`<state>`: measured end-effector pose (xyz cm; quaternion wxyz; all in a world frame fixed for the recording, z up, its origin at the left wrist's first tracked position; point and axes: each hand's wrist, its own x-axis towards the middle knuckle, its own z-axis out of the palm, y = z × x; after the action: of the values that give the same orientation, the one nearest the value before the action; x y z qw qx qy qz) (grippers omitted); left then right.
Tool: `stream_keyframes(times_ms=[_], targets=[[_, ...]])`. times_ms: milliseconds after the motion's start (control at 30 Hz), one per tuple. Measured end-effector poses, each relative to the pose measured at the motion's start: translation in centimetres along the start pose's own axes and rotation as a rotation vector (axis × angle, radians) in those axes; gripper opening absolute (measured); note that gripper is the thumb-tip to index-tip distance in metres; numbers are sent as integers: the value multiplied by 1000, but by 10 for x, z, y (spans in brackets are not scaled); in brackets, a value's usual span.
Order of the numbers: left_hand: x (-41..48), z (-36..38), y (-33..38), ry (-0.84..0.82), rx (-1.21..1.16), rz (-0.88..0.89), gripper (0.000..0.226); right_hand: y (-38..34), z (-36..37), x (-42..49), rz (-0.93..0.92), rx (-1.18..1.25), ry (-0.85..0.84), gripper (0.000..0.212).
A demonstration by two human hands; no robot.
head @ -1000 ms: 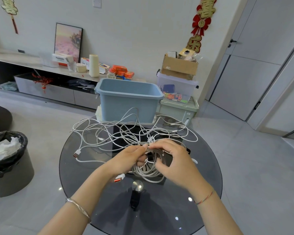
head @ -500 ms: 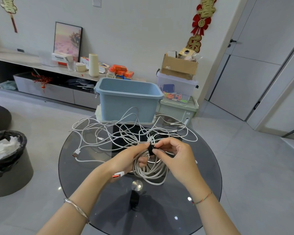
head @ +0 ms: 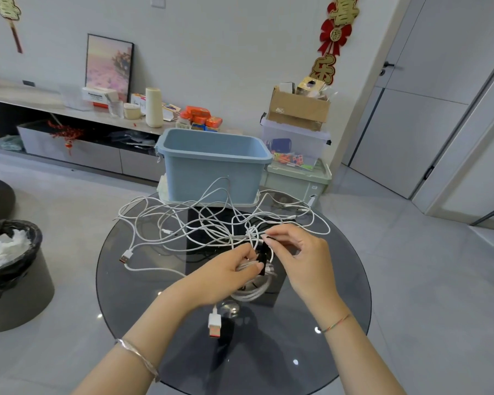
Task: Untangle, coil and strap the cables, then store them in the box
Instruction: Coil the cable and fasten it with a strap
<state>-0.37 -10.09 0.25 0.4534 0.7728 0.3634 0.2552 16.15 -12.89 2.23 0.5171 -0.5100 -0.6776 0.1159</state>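
A coiled white cable (head: 254, 290) hangs over the round glass table (head: 143, 280), held in my left hand (head: 226, 273), whose fingers pinch the bundle. Its orange-tipped USB plug (head: 214, 325) dangles below. A black strap (head: 264, 256) wraps the coil, and my right hand (head: 300, 256) pinches the strap's upper end. Behind my hands a tangle of white cables (head: 200, 220) spreads across the table. The blue box (head: 211, 163) stands open at the table's far edge.
A lined trash bin (head: 9, 269) with white paper stands on the floor at left. Clear and green storage boxes (head: 297, 166) with a cardboard box on top sit behind the table at right. A low cabinet runs along the wall.
The coil has been turned so its plug now hangs down. My right hand has pulled the black strap's end upward and away from my left hand.
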Motion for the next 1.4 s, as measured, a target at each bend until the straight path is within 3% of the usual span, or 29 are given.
stream_keyframes(times_ms=[67,200,400,700,867,1000,1133,1267,1400], targets=[[0,-2,1,43,37,0,20,-2,2,-2,-99,-68,6,14],[0,-6,4,101,-142,-35,21,-4,4,-5,-240,-91,36,18],[1,-10,5,183,-352,-72,14,-10,8,-7,-316,-69,19,15],[1,-14,6,130,-742,-120,20,-8,12,-8,-443,-164,25,13],[6,-9,6,122,-791,-82,29,-2,13,-4,-591,-319,-3,13],[10,-10,0,183,-768,-48,44,-5,19,-9,-389,-175,2,9],[13,-13,-5,266,-744,-32,25,-12,19,-7,-141,156,112,3],[13,-16,-8,214,-653,3,24,-9,16,-2,139,227,-106,32],[10,-13,-4,150,-706,7,26,-1,19,-2,197,271,-199,32]])
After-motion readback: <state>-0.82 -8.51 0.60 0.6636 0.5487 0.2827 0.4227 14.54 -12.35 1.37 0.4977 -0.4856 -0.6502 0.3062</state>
